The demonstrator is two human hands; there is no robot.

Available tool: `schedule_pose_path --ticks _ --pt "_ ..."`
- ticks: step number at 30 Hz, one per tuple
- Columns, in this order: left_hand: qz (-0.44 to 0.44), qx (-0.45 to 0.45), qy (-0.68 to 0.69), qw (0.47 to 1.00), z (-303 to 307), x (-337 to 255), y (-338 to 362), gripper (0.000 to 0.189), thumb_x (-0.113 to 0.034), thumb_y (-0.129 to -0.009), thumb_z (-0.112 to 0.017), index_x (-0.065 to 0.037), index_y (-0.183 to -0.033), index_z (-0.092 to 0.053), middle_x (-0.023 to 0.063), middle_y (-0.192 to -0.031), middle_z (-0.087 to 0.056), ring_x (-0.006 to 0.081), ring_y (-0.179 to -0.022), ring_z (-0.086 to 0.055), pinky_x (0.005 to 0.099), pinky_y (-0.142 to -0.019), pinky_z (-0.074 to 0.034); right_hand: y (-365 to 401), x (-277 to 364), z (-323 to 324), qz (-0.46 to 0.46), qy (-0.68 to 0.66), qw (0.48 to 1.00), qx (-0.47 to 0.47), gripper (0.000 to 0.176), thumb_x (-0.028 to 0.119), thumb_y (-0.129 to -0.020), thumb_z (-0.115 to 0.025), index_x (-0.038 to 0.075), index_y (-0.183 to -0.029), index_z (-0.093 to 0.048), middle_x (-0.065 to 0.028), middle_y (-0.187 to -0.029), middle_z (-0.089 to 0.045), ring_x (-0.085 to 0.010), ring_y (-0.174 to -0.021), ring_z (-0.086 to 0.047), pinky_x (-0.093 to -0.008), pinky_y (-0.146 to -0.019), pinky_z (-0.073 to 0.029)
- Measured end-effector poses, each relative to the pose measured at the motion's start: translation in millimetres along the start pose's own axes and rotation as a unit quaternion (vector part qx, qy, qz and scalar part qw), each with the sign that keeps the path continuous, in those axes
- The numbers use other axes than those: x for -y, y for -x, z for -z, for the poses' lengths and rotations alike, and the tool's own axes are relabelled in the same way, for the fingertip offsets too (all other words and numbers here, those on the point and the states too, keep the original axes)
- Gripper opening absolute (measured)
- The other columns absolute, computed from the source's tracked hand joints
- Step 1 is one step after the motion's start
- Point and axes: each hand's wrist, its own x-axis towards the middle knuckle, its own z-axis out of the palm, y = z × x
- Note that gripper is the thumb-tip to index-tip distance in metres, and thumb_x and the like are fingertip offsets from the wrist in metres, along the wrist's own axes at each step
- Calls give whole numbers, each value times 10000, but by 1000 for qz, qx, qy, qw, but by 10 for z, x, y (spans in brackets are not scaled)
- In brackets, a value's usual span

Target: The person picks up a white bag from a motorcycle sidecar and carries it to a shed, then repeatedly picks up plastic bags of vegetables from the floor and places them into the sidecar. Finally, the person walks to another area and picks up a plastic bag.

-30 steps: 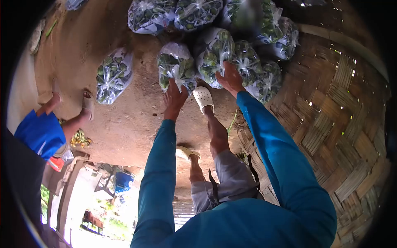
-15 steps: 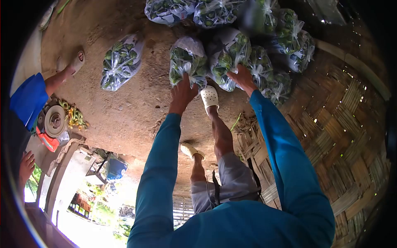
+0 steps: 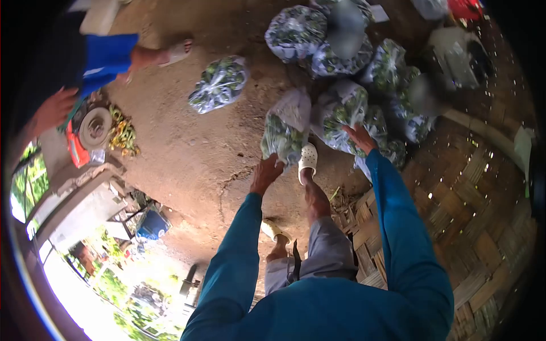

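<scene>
My left hand (image 3: pixel 267 174) is closed on the gathered end of a clear plastic bag of green produce (image 3: pixel 284 128), lined with pale paper. That bag leans near the front white clog. To the right, my right hand (image 3: pixel 362 139) rests with its fingers stretched against a second bag of green produce (image 3: pixel 345 109); its palm side is hidden. The exact kind of produce cannot be made out through the plastic.
Several more filled bags (image 3: pixel 296 33) crowd the floor ahead. A lone bag (image 3: pixel 219 83) lies left, near another person's foot (image 3: pixel 177 53). A woven bamboo wall (image 3: pixel 455 210) runs along the right. A white clog (image 3: pixel 307 163) is beside the left-hand bag.
The view has shifted, showing more floor ahead. Both hands remain at their bags; the right hand's fingers now stretch over its bag. The other person's hand has come into view at left.
</scene>
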Motion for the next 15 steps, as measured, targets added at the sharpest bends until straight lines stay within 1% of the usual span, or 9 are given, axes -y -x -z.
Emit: schedule_pose_path --ticks 1,3,5,7,8,10,12,14,15 --pt "-6 -19 19 1000 -29 198 237 337 -350 -785 -539 -42 -921 -519 269 -726 -575 467 -723 -561 531 -626 -421 -717 -1096 -193 317 83 945 -15 659 543 -742 -635 -62 -991 -562 -194 -817 -577 -301 -696 -571 -416 -572 -433" --pt "8 -55 52 997 129 335 848 346 -365 -786 -554 -47 -917 -521 244 -742 -580 451 -732 -564 516 -619 -421 -93 -127 -194 25 51 998 18 572 545 -789 -589 -18 -883 -579 -97 -614 -517 -202 -486 -515 -375 -418 -399" --pt "48 -76 82 993 466 294 1627 336 -369 -785 -569 -53 -891 -526 224 -757 -584 433 -736 -566 495 -613 -423 259 204 -238 47 -23 993 106 505 550 -797 -571 61 -673 -543 -20 -445 -401 -137 -367 -448 -295 -366 -348" --pt "56 -106 125 985 587 514 2390 332 -376 -799 -586 -48 -832 -550 166 -641 -546 297 -596 -558 405 -557 -411 657 323 -223 76 -50 988 124 491 550 -832 -521 82 -947 -621 -24 -526 -476 -104 -382 -448 -273 -365 -334" --pt "30 -172 155 972 519 739 2777 372 -397 -812 -570 -32 -760 -523 132 -599 -493 241 -540 -494 385 -531 -374 744 382 -145 -39 -9 989 145 422 508 -858 -492 175 -1104 -573 -9 -639 -536 -86 -438 -470 -237 -401 -382" --pt "61 -260 250 930 450 1074 3621 401 -426 -818 -547 -34 -737 -519 133 -604 -499 244 -552 -502 387 -545 -374 959 78 -64 177 -2 970 165 378 441 -914 -400 215 -1202 -496 5 -649 -554 -84 -464 -473 -231 -417 -398" --pt "136 -270 267 915 541 1282 4454 433 -469 -781 -553 -40 -731 -527 124 -623 -512 244 -586 -517 373 -566 -372 1518 531 -132 8 -19 974 224 351 451 -912 -376 187 -1093 -522 5 -658 -565 -105 -462 -485 -239 -430 -425" --pt "174 -347 316 866 395 1477 5156 424 -456 -769 -550 -35 -723 -532 134 -598 -490 259 -551 -497 391 -538 -352 2331 868 -481 47 18 990 128 467 594 -817 -438 150 -885 -566 -10 -616 -537 -132 -470 -499 -259 -431 -439" --pt "185 -378 335 843 280 1599 5511 424 -456 -769 -550 -35 -723 -532 134 -598 -490 259 -551 -497 391 -538 -352 2493 887 -534 55 55 985 153 397 533 -843 -444 196 -1043 -510 -11 -743 -545 -136 -551 -506 -267 -465 -448"
